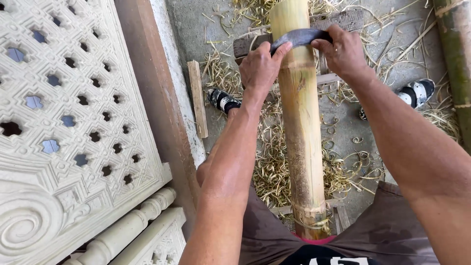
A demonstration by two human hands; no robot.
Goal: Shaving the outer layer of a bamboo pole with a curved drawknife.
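A long bamboo pole (300, 127) lies between the person's legs and points away over the floor (196, 24). It is round, pale yellow and smooth, with brown and grey smudges and a ring-shaped joint near the bottom. Its far end rests on a dark, rough wooden block (343, 20).

A dark curved blade (300, 37) lies across the top of the pole. The left hand (260, 68) is closed around one end of the blade, fingers curled tight. The right hand (343, 51) pinches the other end, fingers wrapped over it.

Thin, curly bamboo shavings (272, 167) lie in a pile on the grey concrete floor, like dry straw. Two black and white sandals (223, 100) sit on the floor, one on each side of the pole. A small flat wooden stick (197, 98) lies by the wall. On the left stands a white carved panel (64, 122) with star-shaped holes and a swirl. Another greenish bamboo pole (456, 59) stands on the far right.
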